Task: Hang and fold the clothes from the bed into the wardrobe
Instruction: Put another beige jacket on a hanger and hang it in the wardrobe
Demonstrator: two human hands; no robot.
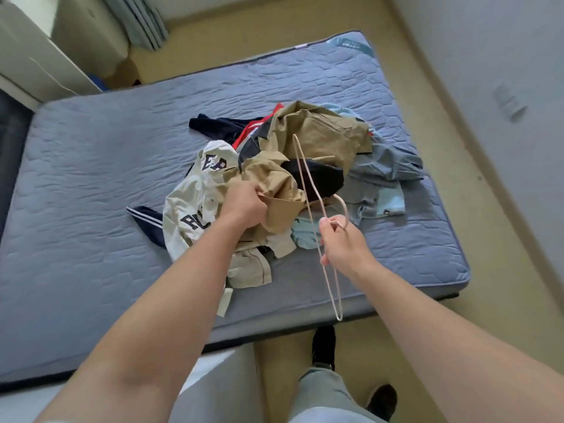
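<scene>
Head view: the left hand (244, 206) grabs a tan shirt (320, 132) on top of the clothes pile (384, 166), fingers curled tight in the cloth. The right hand (345, 248) holds 1 thin pink hanger (346, 210) near its hook, above the pile's near side. The pile sits on the right half of the bed (91, 166), close to the right edge. Lots of blue mattress shows to its left. A strip of floor (457, 209) runs along the bed's right edge.
</scene>
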